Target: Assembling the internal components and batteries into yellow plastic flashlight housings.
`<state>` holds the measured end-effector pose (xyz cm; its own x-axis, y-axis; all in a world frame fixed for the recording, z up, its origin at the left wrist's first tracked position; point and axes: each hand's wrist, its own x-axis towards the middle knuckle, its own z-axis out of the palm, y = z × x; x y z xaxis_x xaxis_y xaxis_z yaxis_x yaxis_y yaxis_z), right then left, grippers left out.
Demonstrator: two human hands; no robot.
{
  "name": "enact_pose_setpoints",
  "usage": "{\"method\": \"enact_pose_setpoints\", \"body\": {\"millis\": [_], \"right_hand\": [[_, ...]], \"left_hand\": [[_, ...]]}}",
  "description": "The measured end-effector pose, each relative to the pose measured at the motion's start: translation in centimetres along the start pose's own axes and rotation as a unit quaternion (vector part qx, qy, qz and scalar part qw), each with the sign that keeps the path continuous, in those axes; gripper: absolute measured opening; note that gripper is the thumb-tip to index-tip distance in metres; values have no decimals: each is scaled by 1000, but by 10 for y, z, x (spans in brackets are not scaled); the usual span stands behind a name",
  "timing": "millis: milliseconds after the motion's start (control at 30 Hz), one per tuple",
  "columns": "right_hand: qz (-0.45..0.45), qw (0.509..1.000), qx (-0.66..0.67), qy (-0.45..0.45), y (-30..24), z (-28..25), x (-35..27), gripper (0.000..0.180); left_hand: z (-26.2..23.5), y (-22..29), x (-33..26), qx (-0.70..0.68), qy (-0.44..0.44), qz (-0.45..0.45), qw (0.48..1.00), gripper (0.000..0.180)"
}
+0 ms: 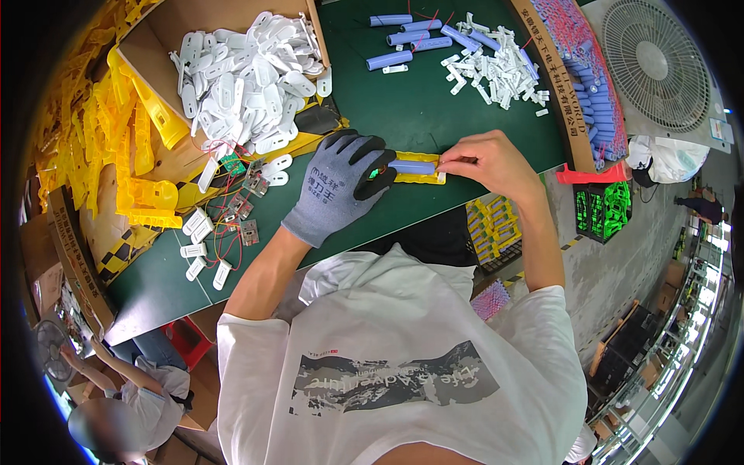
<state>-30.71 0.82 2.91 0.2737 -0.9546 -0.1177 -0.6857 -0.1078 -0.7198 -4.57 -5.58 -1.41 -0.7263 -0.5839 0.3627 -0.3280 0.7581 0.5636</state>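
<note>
My left hand (333,186), in a grey-blue glove with black fingertips, grips the left end of a narrow yellow plastic housing (422,179) at the table's near side. A blue cylindrical battery cell (413,167) lies lengthwise in that housing. Beside my gloved fingertips a bit of green shows inside it. My bare right hand (496,161) is at the housing's right end, thumb and fingertips pinched together by the end of the cell. What the pinch holds is too small to make out. A small white piece (442,177) shows just below those fingertips.
White plastic covers (248,77) spill from a cardboard box at the back left. Yellow housings (116,147) are heaped farther left. Circuit boards with red wires (240,205) lie near my left arm. Blue cells (403,37) and small white clips (500,74) lie behind; a fan (657,60) stands right.
</note>
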Motion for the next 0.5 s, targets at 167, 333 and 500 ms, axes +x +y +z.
{"method": "enact_pose_setpoints", "body": {"millis": [167,333,500], "right_hand": [[74,990,77,88,-3,22,-11,11],[178,950,180,184,-18,39,-17,21],[216,958,149,115,-10,36,-16,26]], "left_hand": [[0,-1,3,-3,1,14,1000,31],[-3,3,6,-4,-17,3,1000,30],[-2,6,4,11,-17,12,1000,29]]}}
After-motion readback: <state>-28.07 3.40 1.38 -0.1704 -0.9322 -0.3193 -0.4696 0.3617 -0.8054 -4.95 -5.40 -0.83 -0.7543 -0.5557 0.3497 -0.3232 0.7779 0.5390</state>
